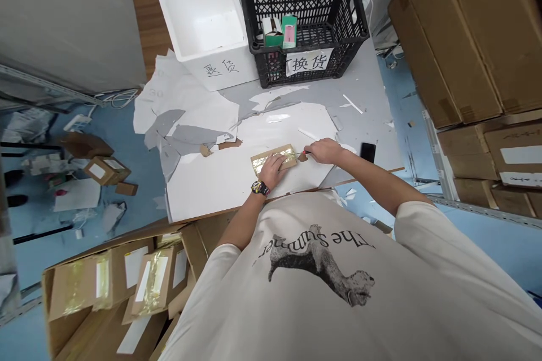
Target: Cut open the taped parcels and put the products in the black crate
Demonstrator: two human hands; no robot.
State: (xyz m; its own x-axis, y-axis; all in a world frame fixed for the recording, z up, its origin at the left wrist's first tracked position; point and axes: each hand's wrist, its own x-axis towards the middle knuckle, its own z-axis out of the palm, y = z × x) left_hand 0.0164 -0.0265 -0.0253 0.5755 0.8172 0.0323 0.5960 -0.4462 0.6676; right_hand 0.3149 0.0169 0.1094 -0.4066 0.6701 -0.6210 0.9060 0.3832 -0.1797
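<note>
Our left hand point(271, 172) lies spread, pressing a flat kraft-paper packet banded with shiny tape point(284, 154) steady at twelve o'clock on a white board point(207, 186); our right hand point(322, 151) pinches a small brown scrap point(302, 157) at its edge.

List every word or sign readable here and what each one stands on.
"The Summer" on the white T-shirt.
"换货" on the paper sign on the black plastic crate.
"退货" handwritten on the white foam box.
The labels on the cardboard parcels are too small to read.
</note>
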